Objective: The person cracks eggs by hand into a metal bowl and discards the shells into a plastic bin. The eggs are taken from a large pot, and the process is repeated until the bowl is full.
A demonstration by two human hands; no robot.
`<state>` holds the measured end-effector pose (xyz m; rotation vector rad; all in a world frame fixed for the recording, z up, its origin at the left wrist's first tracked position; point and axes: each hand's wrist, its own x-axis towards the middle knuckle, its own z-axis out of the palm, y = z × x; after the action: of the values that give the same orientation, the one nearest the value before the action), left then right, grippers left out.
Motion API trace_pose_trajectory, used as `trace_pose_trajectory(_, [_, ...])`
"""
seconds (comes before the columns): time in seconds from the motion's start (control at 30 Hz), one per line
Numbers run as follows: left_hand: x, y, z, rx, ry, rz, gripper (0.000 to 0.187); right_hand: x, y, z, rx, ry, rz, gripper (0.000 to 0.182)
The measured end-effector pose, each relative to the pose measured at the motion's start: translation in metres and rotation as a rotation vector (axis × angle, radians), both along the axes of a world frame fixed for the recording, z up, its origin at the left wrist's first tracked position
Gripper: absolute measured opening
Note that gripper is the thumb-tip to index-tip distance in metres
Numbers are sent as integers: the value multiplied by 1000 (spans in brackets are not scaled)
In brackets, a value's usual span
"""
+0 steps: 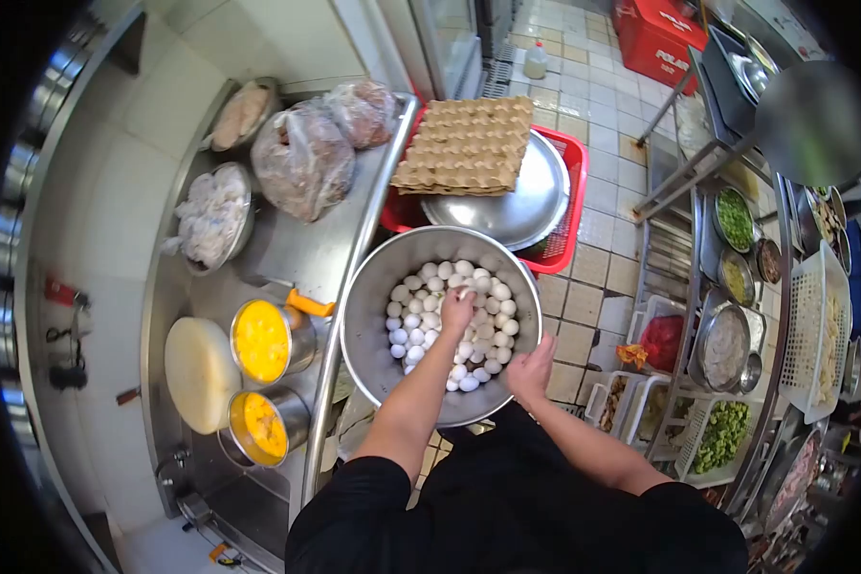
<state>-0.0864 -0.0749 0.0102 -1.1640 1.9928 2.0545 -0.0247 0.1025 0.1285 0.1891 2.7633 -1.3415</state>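
Your left hand (457, 308) is closing on white eggs (488, 287) directly beneath it in the large round steel bowl (373, 316); your right hand (531, 371) is gripping its near rim.

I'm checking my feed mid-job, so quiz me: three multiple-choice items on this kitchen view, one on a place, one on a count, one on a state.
1. Where is the stack of egg trays?
A on the red crate
B on the floor tiles
C in the big bowl

2. How many pots of yellow liquid stand on the counter?
A one
B two
C four

3. What does the left hand do?
A grips the rim
B hangs free
C reaches into the white eggs

Key: 1 A, trays lie over the red crate; 2 B, two side by side; 3 C, the right hand is at the big steel bowl rim.
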Motion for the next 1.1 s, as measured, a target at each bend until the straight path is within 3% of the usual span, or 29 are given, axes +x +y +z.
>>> trace_pose_trajectory(0.1, [52,-5,56,295,81,97,34,0,-1,-2,49,97,-11,53])
trace_pose_trajectory(0.23, [139,-36,111,270,200,54,43,-8,10,-46,95,196,28,58])
trace_pose_trajectory(0.3, [175,-49,149,281,286,80,49,-13,14,-42,142,155,82,61])
trace_pose_trajectory(0.33, [189,-53,177,247,315,48,52,-15,14,-39,136,151,74,61])
trace_pose_trajectory(0.47, [263,-81,210,97,516,70,36,-21,11,-27,147,121,38,62])
trace_pose_trajectory(0.53, [305,-102,240,-127,473,143,31,-25,11,-25,174,115,46,62])
trace_pose_trajectory(0.57, [328,-126,223,-628,482,105,31,-26,11,-24,204,101,40,62])
trace_pose_trajectory(0.6, [351,-139,244,-985,412,41,31,-26,10,-22,202,118,29,62])
trace_pose_trajectory(0.67, [393,-163,242,-1201,249,115,29,-28,9,-21,213,109,32,61])
trace_pose_trajectory(0.77, [430,-179,253,-1296,67,231,27,-34,9,-23,229,102,21,61])
trace_pose_trajectory(0.87, [442,-178,255,-1302,60,305,24,-32,6,-23,300,192,-19,51])
trace_pose_trajectory(0.97, [453,-181,215,-1280,-48,131,21,-30,6,-19,299,176,-17,50])
trace_pose_trajectory(1.03, [453,-183,213,-1253,-43,183,19,-29,4,-17,312,196,-34,49])
trace_pose_trajectory(1.1, [449,-183,225,-1303,192,355,14,-32,3,-8,327,161,-35,49])
